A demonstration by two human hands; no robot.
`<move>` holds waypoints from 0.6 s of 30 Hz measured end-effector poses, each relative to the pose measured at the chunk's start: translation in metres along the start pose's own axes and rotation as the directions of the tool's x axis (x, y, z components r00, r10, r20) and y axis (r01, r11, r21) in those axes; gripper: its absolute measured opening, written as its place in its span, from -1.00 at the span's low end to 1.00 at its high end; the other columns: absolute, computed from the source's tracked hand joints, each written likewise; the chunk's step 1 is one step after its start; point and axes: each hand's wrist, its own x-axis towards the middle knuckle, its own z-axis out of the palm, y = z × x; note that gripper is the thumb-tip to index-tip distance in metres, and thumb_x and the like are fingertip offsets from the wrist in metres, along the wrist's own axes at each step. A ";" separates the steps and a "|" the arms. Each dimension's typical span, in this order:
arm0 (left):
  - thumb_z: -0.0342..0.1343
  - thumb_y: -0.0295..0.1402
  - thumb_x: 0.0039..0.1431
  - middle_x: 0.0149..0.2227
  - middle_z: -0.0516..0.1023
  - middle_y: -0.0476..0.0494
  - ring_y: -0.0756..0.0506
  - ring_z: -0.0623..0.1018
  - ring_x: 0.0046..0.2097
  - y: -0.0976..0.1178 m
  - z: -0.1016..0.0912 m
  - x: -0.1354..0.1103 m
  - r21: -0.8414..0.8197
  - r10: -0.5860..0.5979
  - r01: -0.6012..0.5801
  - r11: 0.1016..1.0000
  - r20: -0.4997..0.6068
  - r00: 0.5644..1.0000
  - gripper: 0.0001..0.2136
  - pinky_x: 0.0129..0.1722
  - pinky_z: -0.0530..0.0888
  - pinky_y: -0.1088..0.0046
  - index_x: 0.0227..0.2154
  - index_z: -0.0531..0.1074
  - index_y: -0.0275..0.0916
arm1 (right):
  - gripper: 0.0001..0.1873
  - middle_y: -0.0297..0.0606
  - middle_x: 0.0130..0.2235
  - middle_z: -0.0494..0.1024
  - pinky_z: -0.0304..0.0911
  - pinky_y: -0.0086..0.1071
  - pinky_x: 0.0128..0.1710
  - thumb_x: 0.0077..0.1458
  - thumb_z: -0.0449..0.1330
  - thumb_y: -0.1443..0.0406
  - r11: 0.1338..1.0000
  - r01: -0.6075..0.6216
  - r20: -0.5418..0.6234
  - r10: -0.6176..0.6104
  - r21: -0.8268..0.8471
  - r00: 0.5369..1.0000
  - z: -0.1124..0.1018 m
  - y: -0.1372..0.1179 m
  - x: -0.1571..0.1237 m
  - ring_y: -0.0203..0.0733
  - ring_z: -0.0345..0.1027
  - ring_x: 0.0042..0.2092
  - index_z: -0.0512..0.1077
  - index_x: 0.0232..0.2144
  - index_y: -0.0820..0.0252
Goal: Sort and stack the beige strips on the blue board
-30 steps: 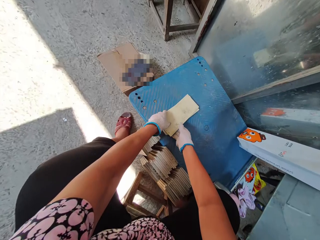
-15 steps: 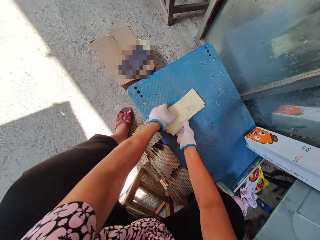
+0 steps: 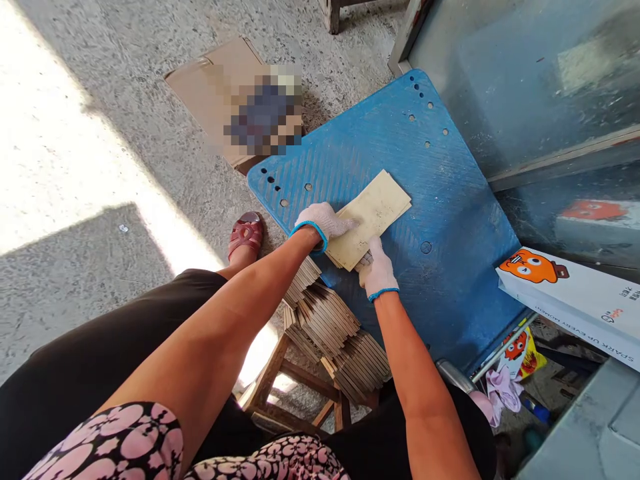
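Your gloved left hand point(image 3: 324, 221) lies flat and open on the near end of the small stack of cardboard sheets point(image 3: 373, 215) on the blue board point(image 3: 450, 200), pinning it, while your right hand point(image 3: 379, 268), fingers curled, pinches the corner beside it, squaring edges.

- The floor point(image 3: 125, 100) under me is grey, rough concrete.
- Bright sun falls on it on my left, with dark shadow beside the sunny patch.
- A flat brown cardboard box point(image 3: 210, 93) lies on the floor.
- A small wooden stool point(image 3: 300, 393) stands by my legs.
- Wooden furniture legs point(image 3: 333, 13) show at the top.
- A shiny metal wall point(image 3: 525, 80) is on my right.
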 end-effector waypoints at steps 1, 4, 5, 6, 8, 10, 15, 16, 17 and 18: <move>0.10 0.32 0.00 -0.09 0.63 -0.45 -0.41 0.59 0.02 0.000 0.000 0.002 0.023 -0.001 0.000 1.000 0.017 1.000 -0.20 0.00 0.51 0.21 -0.03 0.59 -0.36 | -0.62 -0.13 -0.19 0.67 0.52 -0.20 -0.07 0.24 0.26 0.04 1.000 -0.005 -0.007 0.005 -0.002 1.000 0.000 -0.002 0.000 -0.09 0.58 -0.15 0.50 -0.11 0.24; 0.07 0.32 0.03 -0.14 0.63 -0.42 -0.37 0.62 -0.02 0.001 -0.003 0.003 0.060 0.024 -0.028 0.998 0.077 0.997 -0.25 -0.07 0.50 0.29 -0.11 0.63 -0.32 | -0.52 -0.12 -0.18 0.67 0.52 -0.17 -0.07 0.26 0.21 -0.06 1.000 -0.012 0.042 0.013 -0.025 0.999 -0.001 -0.009 0.002 -0.07 0.58 -0.14 0.51 -0.07 0.23; 0.05 0.32 0.05 -0.16 0.64 -0.42 -0.37 0.62 -0.03 0.001 -0.004 0.002 0.054 0.040 -0.046 0.997 0.102 0.994 -0.26 -0.09 0.50 0.30 -0.12 0.63 -0.32 | -0.48 -0.11 -0.17 0.67 0.52 -0.16 -0.07 0.26 0.17 -0.10 0.999 -0.020 0.064 0.023 -0.042 0.998 -0.002 -0.012 0.002 -0.07 0.58 -0.13 0.51 -0.06 0.23; 0.03 0.32 0.07 -0.16 0.64 -0.41 -0.36 0.63 -0.05 0.001 -0.004 0.000 0.043 0.058 -0.064 0.997 0.127 0.990 -0.25 -0.12 0.49 0.31 -0.12 0.63 -0.33 | -0.43 -0.10 -0.17 0.67 0.52 -0.15 -0.07 0.27 0.14 -0.13 0.997 -0.037 0.082 0.042 -0.067 0.996 -0.002 -0.016 0.002 -0.06 0.58 -0.13 0.51 -0.04 0.23; -0.02 0.33 0.10 -0.16 0.64 -0.41 -0.34 0.64 -0.08 0.002 -0.005 -0.004 0.018 0.081 -0.085 0.996 0.169 0.982 -0.23 -0.17 0.48 0.34 -0.11 0.63 -0.35 | -0.37 -0.07 -0.19 0.67 0.52 -0.13 -0.08 0.27 0.09 -0.17 0.987 -0.073 0.079 0.085 -0.140 0.993 -0.002 -0.024 0.001 -0.03 0.58 -0.12 0.51 -0.04 0.25; -0.04 0.34 0.12 -0.13 0.63 -0.42 -0.33 0.63 -0.07 0.003 -0.004 -0.008 0.004 0.091 -0.094 0.996 0.192 0.977 -0.20 -0.20 0.48 0.37 -0.08 0.62 -0.38 | -0.32 -0.06 -0.26 0.66 0.51 -0.12 -0.08 0.26 0.05 -0.21 0.973 -0.079 0.068 0.095 -0.217 0.993 -0.003 -0.032 -0.001 -0.01 0.58 -0.13 0.53 -0.07 0.26; -0.04 0.34 0.13 -0.06 0.62 -0.48 -0.33 0.62 -0.04 0.005 0.009 -0.019 0.018 0.096 -0.101 0.995 0.182 0.979 -0.13 -0.17 0.49 0.37 0.02 0.55 -0.48 | -0.14 -0.07 -0.28 0.64 0.50 -0.06 -0.05 0.22 -0.09 -0.34 0.968 -0.047 0.116 0.078 -0.248 0.990 -0.002 -0.037 -0.002 0.03 0.56 -0.09 0.55 -0.02 0.23; -0.04 0.35 0.12 -0.07 0.62 -0.49 -0.34 0.62 -0.03 0.005 0.012 -0.021 0.018 0.097 -0.102 0.995 0.183 0.978 -0.13 -0.16 0.49 0.36 0.01 0.55 -0.48 | -0.14 -0.08 -0.25 0.65 0.50 -0.05 -0.06 0.22 -0.09 -0.34 0.973 -0.045 0.083 0.065 -0.228 0.994 -0.002 -0.036 -0.001 0.03 0.56 -0.10 0.53 0.03 0.21; -0.04 0.35 0.11 -0.07 0.62 -0.49 -0.35 0.63 -0.03 0.007 0.015 -0.024 0.014 0.098 -0.102 0.995 0.186 0.978 -0.13 -0.14 0.50 0.34 0.01 0.56 -0.46 | -0.15 -0.08 -0.22 0.65 0.51 -0.05 -0.07 0.22 -0.06 -0.33 0.976 -0.040 0.033 0.048 -0.214 0.998 -0.002 -0.033 0.000 0.02 0.57 -0.12 0.50 0.08 0.20; -0.04 0.36 0.10 -0.07 0.63 -0.49 -0.36 0.63 -0.03 0.008 0.018 -0.026 0.005 0.099 -0.102 0.995 0.181 0.978 -0.13 -0.13 0.50 0.33 0.00 0.56 -0.45 | -0.17 -0.10 -0.20 0.65 0.52 -0.07 -0.09 0.22 -0.04 -0.32 0.977 -0.029 -0.019 0.026 -0.211 0.999 -0.002 -0.031 0.001 0.00 0.57 -0.15 0.47 0.12 0.18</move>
